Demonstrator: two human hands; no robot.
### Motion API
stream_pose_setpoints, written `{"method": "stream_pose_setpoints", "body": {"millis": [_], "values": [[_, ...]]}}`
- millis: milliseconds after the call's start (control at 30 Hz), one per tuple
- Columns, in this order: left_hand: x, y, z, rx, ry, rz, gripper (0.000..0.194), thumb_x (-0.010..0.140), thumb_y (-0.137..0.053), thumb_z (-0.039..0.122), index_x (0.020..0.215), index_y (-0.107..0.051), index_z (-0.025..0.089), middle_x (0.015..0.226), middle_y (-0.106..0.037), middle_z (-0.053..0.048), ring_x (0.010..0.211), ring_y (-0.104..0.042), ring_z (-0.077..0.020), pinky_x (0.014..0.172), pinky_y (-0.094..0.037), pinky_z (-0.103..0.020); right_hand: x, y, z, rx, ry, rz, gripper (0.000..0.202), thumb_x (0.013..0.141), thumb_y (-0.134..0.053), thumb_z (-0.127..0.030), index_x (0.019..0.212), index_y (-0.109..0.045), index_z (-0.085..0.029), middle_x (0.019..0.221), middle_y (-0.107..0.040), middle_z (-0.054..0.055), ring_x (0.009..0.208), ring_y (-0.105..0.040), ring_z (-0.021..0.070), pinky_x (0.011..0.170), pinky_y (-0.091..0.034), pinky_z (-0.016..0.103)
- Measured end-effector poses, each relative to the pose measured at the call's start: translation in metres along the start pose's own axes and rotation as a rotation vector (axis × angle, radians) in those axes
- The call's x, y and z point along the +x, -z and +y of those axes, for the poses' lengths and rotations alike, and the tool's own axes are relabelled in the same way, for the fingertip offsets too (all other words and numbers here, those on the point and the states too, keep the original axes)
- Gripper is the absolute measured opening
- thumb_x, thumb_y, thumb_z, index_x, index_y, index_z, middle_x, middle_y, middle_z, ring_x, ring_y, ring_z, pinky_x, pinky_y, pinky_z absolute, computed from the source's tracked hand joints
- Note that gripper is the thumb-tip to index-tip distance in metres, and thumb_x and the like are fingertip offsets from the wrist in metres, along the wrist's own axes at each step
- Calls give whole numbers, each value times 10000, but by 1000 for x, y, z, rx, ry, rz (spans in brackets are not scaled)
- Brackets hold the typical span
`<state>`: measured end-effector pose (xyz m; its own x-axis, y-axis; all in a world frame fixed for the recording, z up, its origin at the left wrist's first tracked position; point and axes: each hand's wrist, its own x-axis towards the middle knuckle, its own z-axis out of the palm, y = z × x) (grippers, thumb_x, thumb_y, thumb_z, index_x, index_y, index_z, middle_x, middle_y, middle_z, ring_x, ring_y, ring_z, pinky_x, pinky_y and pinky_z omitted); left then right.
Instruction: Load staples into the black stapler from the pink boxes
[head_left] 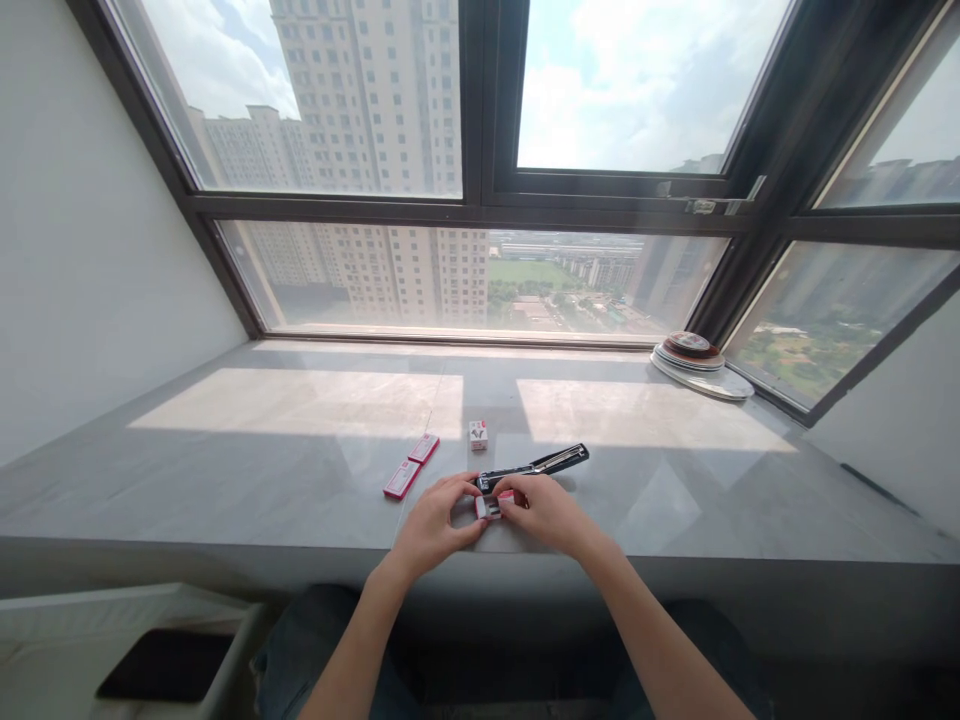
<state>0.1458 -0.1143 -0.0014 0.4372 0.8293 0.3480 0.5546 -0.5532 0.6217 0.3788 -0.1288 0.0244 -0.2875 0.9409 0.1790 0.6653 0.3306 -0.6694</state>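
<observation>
Between my two hands is a small red and white staple box (489,507), its end open with dark metal pieces showing inside. My left hand (439,517) pinches the box from the left with thumb and fingers. From the right, my right hand (541,508) closes its fingers on the box's other side. Just behind them a black stapler (534,467) lies opened out, its long arm pointing right. Another small white and red box (478,435) stands behind the stapler. Left of my hands, two flat red and white boxes (412,466) lie end to end.
A grey stone windowsill (300,490) carries these things, its front edge close to my wrists. Stacked round plates or discs (697,360) sit at the back right by the window frame. Below left, a dark phone-like slab (166,665) rests on a pale surface (52,640).
</observation>
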Motion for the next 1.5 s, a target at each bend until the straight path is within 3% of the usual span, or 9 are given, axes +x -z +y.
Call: {"method": "stream_pose_setpoints", "body": {"millis": [167,267,500,600,733,967,1133,1300,1500], "values": [[-4,-4,9,161,127,103,231,942,-567,459,871,-639,251,947,-680,-33,944,-628,-224,830,-474,-353,-16,9,35,-134,-251,188,264,955,-513,-411,832,-640,-216,667,-635,14,643,-569,191,577,-292,268],[0,-18,21,274,178,87,332,996,-470,403,738,-595,234,770,-651,-23,825,-612,-216,753,-419,-339,-16,2,45,-134,-261,163,275,953,-511,-388,785,-637,-210,734,-669,36,699,-591,197,604,-313,274],[9,-39,42,388,309,118,352,1023,-404,455,894,-639,227,804,-672,-42,764,-615,-199,674,-346,-293,-21,5,64,9,-320,131,348,922,-541,-505,825,-648,-189,706,-660,27,679,-593,187,610,-358,272],[10,-44,44,371,257,113,353,1028,-381,480,1169,-634,278,910,-708,-42,831,-644,-206,723,-380,-291,-32,32,93,69,-481,215,518,853,-606,-622,1089,-629,-162,603,-587,-16,617,-577,193,570,-358,270],[16,-50,44,367,275,66,387,1017,-396,496,1287,-598,307,1055,-733,-61,938,-671,-236,793,-404,-309,-26,60,114,336,-409,267,803,784,-685,-655,1396,-470,-181,682,-585,-39,547,-512,142,529,-357,248],[26,-44,46,377,363,-25,420,1002,-375,576,1171,-624,283,900,-743,-57,826,-696,-229,679,-377,-284,37,46,73,604,-82,196,560,721,-747,-669,972,-655,-177,680,-540,-39,517,-368,87,494,-302,238],[23,-45,54,452,321,-3,469,978,-385,622,1126,-631,250,882,-735,-81,830,-687,-257,701,-373,-317,64,18,42,270,15,166,429,728,-778,-598,866,-670,-206,602,-407,-83,568,-367,99,542,-265,231],[23,-47,60,483,221,39,445,865,-608,598,1083,-643,211,912,-715,-99,882,-645,-285,733,-366,-351,69,5,37,-65,73,69,355,759,-767,-551,922,-714,-240,646,-508,-67,599,-445,106,561,-245,226],[12,-34,50,426,39,53,184,911,-627,430,991,-691,279,918,-695,-51,944,-598,-256,806,-379,-369,64,9,43,-126,68,73,342,787,-747,-549,967,-712,-261,688,-556,-55,617,-471,111,568,-233,225]]}}
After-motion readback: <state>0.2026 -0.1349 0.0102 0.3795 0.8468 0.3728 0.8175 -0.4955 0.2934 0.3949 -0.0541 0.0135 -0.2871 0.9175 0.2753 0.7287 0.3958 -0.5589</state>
